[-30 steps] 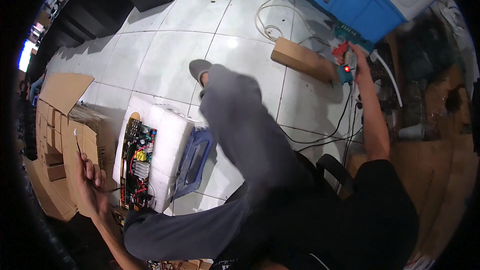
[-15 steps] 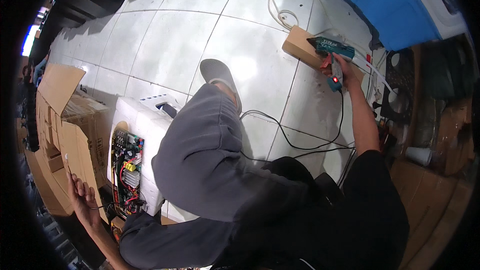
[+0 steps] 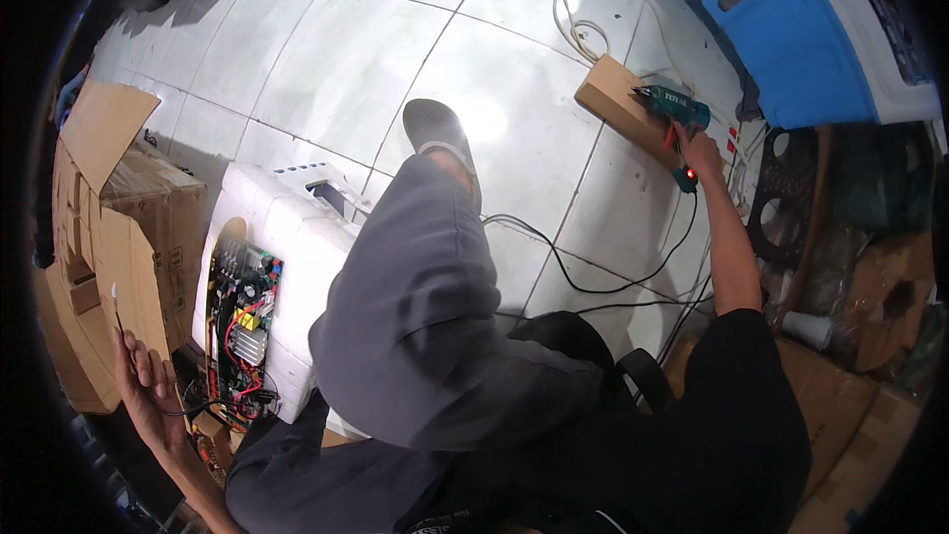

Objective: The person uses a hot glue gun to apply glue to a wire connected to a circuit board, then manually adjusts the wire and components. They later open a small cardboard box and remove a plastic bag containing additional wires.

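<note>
My right hand (image 3: 700, 156) is wrapped round the handle of a dark green glue gun (image 3: 682, 107) with a red trigger. A red light glows at the base of its handle, where a black cord leaves it. The gun is at a long brown cardboard box (image 3: 618, 104) on the floor, its nozzle over the box top. At the lower left, my left hand (image 3: 148, 391) pinches a thin dark wire (image 3: 120, 316) with a white tip, pointing up. Beside that hand a circuit board (image 3: 247, 336) with coloured wires and silver heat sinks leans along a white foam block (image 3: 297, 287).
Open cardboard boxes (image 3: 153, 208) stand at the left, next to the foam. Black cords (image 3: 603, 289) and a pale coiled cable (image 3: 568, 10) lie on the white tiles (image 3: 484, 59). A blue and white container (image 3: 781, 20) is at the upper right. My bent leg (image 3: 415, 336) fills the middle.
The whole view has shifted a little. My right hand has turned slightly with the glue gun, which remains at the box. My left hand keeps its hold on the wire.
</note>
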`<state>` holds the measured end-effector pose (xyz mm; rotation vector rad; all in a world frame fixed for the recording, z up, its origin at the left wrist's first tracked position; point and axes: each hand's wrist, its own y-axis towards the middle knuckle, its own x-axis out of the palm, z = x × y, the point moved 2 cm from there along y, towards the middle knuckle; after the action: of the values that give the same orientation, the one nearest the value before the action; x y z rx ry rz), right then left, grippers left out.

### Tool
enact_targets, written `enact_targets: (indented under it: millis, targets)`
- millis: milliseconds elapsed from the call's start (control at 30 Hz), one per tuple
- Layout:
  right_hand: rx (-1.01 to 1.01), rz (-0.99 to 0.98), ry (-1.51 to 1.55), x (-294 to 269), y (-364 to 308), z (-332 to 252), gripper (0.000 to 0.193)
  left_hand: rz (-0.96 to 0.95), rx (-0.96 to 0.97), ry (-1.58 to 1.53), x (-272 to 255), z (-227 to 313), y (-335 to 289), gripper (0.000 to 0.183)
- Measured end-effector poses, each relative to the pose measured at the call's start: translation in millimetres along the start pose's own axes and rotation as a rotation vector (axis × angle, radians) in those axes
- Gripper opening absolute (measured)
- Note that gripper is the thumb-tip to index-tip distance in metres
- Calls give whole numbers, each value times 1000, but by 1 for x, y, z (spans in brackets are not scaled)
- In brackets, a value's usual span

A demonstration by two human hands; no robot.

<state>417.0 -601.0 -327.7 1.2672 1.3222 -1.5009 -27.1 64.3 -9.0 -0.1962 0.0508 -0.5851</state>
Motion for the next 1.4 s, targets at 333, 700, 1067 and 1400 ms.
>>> enact_targets:
  millis: [333,700,1067,1400]
  targets:
    - [-169,260,-79,-74,10,-70,57,95,-168,-69,-4,-5,2,28]
    - [-1321,442,402,-235,-190,-419,33,-379,100,96,32,25,-4,33]
    - [-1411,-386,785,-218,-380,-488,27,-309,-9,-128,24,12,-22,26]
    - [-1399,-406,919,-248,-392,-485,28,-330,82,8,33,17,-30,22]
